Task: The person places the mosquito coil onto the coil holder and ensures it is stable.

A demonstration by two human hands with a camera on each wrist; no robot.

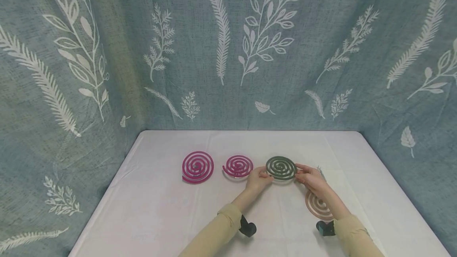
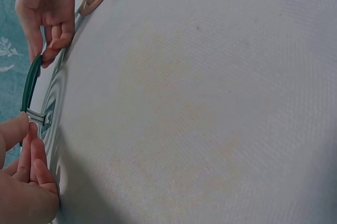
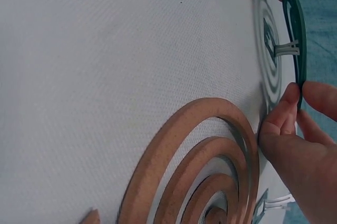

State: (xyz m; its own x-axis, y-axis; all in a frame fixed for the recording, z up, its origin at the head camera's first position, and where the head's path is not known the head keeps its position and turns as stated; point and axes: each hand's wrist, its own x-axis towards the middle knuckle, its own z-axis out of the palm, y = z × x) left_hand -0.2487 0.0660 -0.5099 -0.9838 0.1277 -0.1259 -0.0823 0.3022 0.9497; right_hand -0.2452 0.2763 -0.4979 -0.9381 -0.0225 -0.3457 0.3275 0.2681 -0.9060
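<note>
A green mosquito coil (image 1: 281,167) lies level, just above the white tabletop, with a small metal stand (image 3: 287,49) under its middle. My left hand (image 1: 258,179) pinches the coil's left rim between thumb and fingers. On the opposite rim my right hand (image 1: 313,179) pinches it too. Below my right wrist a brown coil (image 3: 179,129) rests near the table surface, partly hidden by the forearm in the head view. Left of my left hand is a magenta coil (image 1: 238,165), and farther left a second, larger-looking magenta coil (image 1: 197,166).
Another small metal stand (image 3: 276,201) is on the table behind the brown coil, mostly covered by my right hand in the head view. A patterned blue-green curtain (image 1: 228,50) hangs behind and beside the white table (image 1: 160,217). Black devices (image 1: 248,227) sit at both wrists.
</note>
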